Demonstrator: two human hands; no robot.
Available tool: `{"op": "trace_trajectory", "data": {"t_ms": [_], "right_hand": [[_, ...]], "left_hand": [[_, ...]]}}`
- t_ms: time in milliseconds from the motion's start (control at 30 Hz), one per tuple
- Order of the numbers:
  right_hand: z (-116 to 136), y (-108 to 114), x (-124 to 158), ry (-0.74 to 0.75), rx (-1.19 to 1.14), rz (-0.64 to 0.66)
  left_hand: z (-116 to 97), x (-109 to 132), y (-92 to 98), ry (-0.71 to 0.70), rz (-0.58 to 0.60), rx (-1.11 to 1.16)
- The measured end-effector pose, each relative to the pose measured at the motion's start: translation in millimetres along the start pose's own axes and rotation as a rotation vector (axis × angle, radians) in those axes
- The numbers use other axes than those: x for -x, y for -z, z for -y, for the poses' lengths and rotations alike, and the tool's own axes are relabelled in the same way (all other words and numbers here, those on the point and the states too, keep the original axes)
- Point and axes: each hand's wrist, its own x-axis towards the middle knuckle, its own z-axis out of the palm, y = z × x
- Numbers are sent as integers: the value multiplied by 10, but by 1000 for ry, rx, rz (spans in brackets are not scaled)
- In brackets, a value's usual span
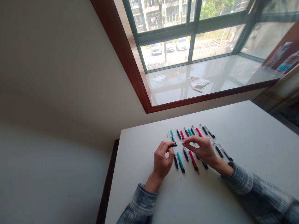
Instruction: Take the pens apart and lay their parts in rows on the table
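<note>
My left hand is closed in a pinch on a short black pen part, which points right. Opposite it, my right hand pinches a small silvery piece, too small to name surely. A narrow gap separates the two pieces, held above a white table. Below and around my hands lie pen parts in two rough rows. Among them are a teal pen barrel, a red pen barrel and a black grip. My right hand hides some of the parts.
The white table meets the wall at the left and back. Behind it, a window sill bears a crumpled cloth and a paper scrap. Plastic bottles stand at the far right, near a curtain.
</note>
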Motion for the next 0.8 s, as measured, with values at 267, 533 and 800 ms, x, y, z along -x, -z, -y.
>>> {"op": "trace_trajectory", "data": {"t_ms": [267,533,800], "right_hand": [[-44,-3,61,6,-37,34],[-55,28,57,-36,-36,52],[-61,28,55,-57,-22,67]], "left_hand": [[-31,20,-144,8,38,-3],[-32,26,-156,-1,47,3],[-27,27,-156,-9,56,15]]}}
